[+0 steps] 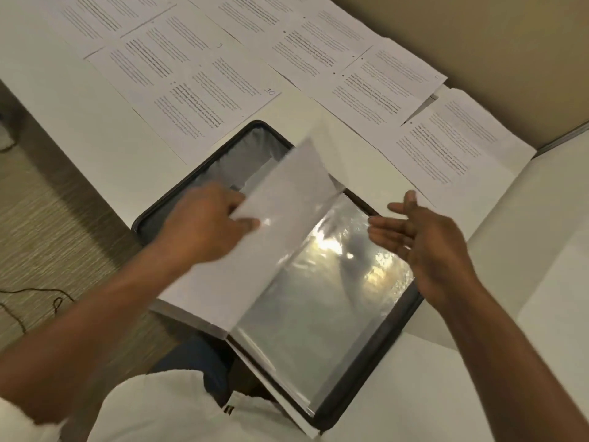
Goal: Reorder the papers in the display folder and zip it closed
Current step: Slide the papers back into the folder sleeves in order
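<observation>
The black zip display folder (366, 374) lies open at the table's near edge, over my lap. My left hand (204, 224) pinches a plastic sleeve with a white sheet (287, 199) in it, lifted and blurred over the folder's left half. An empty glossy sleeve (322, 298) lies flat on the right half, shining with reflected light. My right hand (424, 244) hovers over that sleeve's right edge, palm up, fingers apart, holding nothing. Several printed papers are spread on the table beyond the folder; one is marked 10 (210, 100).
The white table (79, 122) carries more printed sheets at the back (322, 49) and at the right (452, 145). A beige wall (497, 43) rises behind. Carpet with a thin black cable (38, 295) lies to the left.
</observation>
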Action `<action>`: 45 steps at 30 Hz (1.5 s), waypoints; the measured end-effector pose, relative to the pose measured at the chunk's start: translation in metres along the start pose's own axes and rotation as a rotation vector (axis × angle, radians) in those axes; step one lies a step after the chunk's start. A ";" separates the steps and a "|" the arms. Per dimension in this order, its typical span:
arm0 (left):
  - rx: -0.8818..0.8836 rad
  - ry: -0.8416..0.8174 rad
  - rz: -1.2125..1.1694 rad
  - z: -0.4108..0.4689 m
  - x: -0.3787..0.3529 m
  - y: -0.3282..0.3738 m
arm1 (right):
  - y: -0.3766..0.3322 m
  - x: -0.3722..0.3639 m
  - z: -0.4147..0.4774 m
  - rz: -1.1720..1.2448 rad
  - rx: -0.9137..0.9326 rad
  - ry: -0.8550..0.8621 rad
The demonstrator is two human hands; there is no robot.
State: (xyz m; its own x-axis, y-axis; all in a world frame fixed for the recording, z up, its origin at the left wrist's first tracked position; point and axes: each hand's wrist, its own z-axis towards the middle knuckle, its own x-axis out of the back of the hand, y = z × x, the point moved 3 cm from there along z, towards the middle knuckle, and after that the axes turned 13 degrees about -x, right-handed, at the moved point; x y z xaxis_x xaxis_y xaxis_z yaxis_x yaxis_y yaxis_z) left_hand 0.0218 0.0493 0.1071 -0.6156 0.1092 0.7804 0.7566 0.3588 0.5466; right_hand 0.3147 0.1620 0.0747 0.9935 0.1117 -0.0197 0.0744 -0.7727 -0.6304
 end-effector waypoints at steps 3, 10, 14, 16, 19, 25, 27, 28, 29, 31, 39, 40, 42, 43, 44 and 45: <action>0.091 0.153 -0.048 0.016 0.020 -0.029 | 0.034 -0.020 0.001 -0.003 -0.051 -0.027; 0.148 0.182 0.080 0.067 0.016 -0.108 | 0.117 -0.082 0.004 -0.485 0.109 0.028; 0.134 0.129 0.063 0.091 -0.001 -0.146 | 0.136 -0.125 0.006 -0.710 0.315 0.137; 0.118 0.088 0.048 0.102 -0.006 -0.162 | 0.140 -0.145 0.011 -0.774 0.395 0.194; 0.051 0.021 0.061 0.114 -0.006 -0.174 | 0.142 -0.172 0.014 -0.897 0.433 0.303; -0.161 -0.119 0.239 0.125 0.002 -0.186 | 0.136 -0.211 0.020 -0.927 0.318 0.559; -0.188 -0.171 0.298 0.130 0.010 -0.190 | 0.131 -0.218 0.023 -0.880 0.276 0.612; -0.204 -0.190 0.317 0.133 0.015 -0.192 | 0.128 -0.221 0.025 -0.863 0.256 0.645; -0.224 -0.204 0.319 0.135 0.019 -0.194 | 0.126 -0.223 0.027 -0.855 0.240 0.677; -0.256 -0.233 0.259 0.138 0.025 -0.200 | 0.123 -0.225 0.031 -0.826 0.219 0.724; -0.259 -0.205 0.065 0.144 0.050 -0.218 | 0.096 -0.241 0.052 -0.568 0.248 0.665; -0.247 -0.171 0.045 0.148 0.055 -0.220 | 0.091 -0.244 0.058 -0.552 0.275 0.636; -0.227 -0.099 -0.001 0.154 0.065 -0.225 | 0.079 -0.251 0.068 -0.545 0.330 0.575; -0.214 -0.072 -0.028 0.158 0.071 -0.228 | 0.073 -0.255 0.074 -0.551 0.350 0.545; -0.193 -0.055 -0.061 0.161 0.076 -0.231 | 0.066 -0.260 0.078 -0.561 0.363 0.516; -0.166 -0.042 -0.094 0.166 0.082 -0.234 | 0.058 -0.265 0.082 -0.575 0.370 0.491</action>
State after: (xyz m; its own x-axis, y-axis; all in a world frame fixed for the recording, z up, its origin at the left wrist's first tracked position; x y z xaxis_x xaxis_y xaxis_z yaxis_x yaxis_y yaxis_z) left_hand -0.2422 0.1282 -0.0068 -0.6916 0.1218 0.7119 0.7189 0.2118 0.6621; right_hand 0.0488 0.1385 -0.0201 0.7399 0.0746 0.6686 0.6329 -0.4139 -0.6543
